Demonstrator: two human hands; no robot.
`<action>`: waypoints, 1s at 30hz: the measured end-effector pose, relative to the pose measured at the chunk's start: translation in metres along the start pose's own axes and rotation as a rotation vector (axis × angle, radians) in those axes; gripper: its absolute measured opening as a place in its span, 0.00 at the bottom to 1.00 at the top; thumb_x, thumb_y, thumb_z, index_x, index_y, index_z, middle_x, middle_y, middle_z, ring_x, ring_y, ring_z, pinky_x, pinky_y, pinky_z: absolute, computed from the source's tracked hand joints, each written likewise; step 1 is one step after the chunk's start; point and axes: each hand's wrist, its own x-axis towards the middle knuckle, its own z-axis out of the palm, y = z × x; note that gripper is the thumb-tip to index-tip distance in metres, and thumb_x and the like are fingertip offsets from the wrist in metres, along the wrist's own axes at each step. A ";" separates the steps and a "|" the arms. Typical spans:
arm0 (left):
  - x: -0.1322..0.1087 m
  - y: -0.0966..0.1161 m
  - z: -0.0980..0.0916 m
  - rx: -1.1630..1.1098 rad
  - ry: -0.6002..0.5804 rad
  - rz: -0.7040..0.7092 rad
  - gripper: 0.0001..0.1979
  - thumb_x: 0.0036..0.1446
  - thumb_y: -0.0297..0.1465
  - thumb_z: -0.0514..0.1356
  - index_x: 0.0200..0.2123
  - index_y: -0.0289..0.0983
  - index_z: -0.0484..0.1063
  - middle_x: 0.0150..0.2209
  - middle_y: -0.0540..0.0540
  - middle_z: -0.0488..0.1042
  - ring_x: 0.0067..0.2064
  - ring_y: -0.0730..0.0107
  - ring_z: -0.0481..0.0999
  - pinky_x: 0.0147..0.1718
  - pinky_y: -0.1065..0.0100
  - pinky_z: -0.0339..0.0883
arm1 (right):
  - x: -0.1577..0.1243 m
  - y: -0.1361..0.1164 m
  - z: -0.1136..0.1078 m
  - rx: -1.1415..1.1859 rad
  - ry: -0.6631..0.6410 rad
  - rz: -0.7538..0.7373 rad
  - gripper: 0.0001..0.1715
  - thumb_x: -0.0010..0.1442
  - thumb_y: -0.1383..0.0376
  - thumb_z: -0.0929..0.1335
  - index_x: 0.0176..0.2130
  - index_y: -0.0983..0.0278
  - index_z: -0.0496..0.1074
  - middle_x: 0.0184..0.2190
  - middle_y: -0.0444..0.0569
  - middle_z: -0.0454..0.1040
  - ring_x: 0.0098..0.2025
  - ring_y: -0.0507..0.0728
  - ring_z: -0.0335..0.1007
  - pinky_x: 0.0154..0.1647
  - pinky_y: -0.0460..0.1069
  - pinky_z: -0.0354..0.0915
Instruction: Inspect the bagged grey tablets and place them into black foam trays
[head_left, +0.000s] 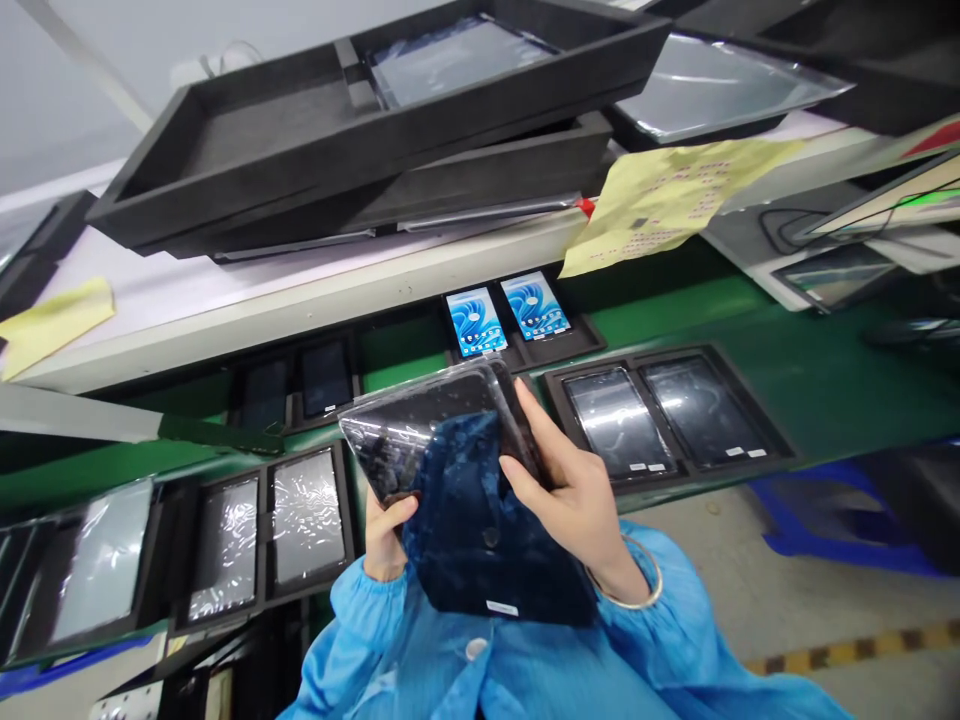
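A dark, glossy tablet [487, 550] is held tilted in front of my chest, between both hands. Its surface mirrors the blue sleeve and clothing, and a small white label sits along its near edge. Shiny clear film shows wrinkles at its far left part. My left hand [386, 535] grips the left side, thumb on the face and the other fingers mostly hidden behind. My right hand [566, 490] is closed around the right edge, near the upper corner. Whether the film is loose or stuck down I cannot tell.
On the green bench are foam trays of film-covered tablets, to the right [637, 420] and left [266, 530]. Two lit tablets [502, 315] stand behind. A shelf [330, 310] above carries stacked black foam trays [262, 180] and a hanging yellow note [660, 205].
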 end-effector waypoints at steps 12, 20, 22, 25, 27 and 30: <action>0.008 -0.015 0.009 0.113 0.045 -0.225 0.34 0.37 0.33 0.80 0.51 0.45 0.78 0.40 0.50 0.86 0.41 0.59 0.86 0.42 0.66 0.80 | -0.006 0.059 0.010 0.094 0.006 0.208 0.40 0.71 0.56 0.68 0.75 0.58 0.55 0.57 0.48 0.80 0.51 0.59 0.81 0.56 0.52 0.75; 0.034 -0.050 -0.003 0.186 0.137 -0.425 0.21 0.55 0.30 0.74 0.51 0.41 0.77 0.45 0.45 0.86 0.46 0.57 0.88 0.47 0.62 0.83 | -0.024 0.185 0.008 -0.368 0.118 0.427 0.32 0.77 0.55 0.56 0.73 0.61 0.61 0.54 0.56 0.79 0.49 0.60 0.79 0.49 0.56 0.77; 0.042 -0.058 -0.009 0.189 0.170 -0.445 0.18 0.57 0.31 0.72 0.51 0.41 0.77 0.46 0.44 0.86 0.47 0.56 0.88 0.48 0.60 0.83 | -0.028 0.226 -0.006 -0.528 0.205 0.490 0.33 0.74 0.56 0.60 0.71 0.66 0.62 0.68 0.67 0.66 0.68 0.69 0.65 0.66 0.67 0.66; 0.056 -0.064 -0.008 0.207 0.155 -0.429 0.19 0.58 0.30 0.71 0.53 0.43 0.76 0.47 0.45 0.85 0.47 0.56 0.88 0.49 0.58 0.83 | -0.040 0.281 -0.026 -0.746 0.238 0.599 0.38 0.71 0.53 0.66 0.71 0.70 0.63 0.74 0.75 0.51 0.76 0.83 0.42 0.69 0.83 0.44; 0.062 -0.066 0.000 0.223 0.152 -0.418 0.18 0.59 0.28 0.70 0.53 0.43 0.77 0.45 0.46 0.86 0.47 0.58 0.88 0.50 0.59 0.83 | -0.050 0.309 -0.033 -0.855 0.203 0.644 0.39 0.70 0.51 0.68 0.71 0.66 0.63 0.75 0.73 0.50 0.76 0.87 0.38 0.66 0.87 0.40; 0.064 -0.072 0.019 0.231 0.159 -0.412 0.15 0.60 0.25 0.68 0.50 0.42 0.77 0.42 0.47 0.86 0.46 0.58 0.88 0.50 0.58 0.82 | -0.063 0.340 -0.041 -0.978 0.121 0.650 0.36 0.71 0.53 0.67 0.73 0.55 0.61 0.77 0.64 0.48 0.77 0.87 0.33 0.64 0.89 0.40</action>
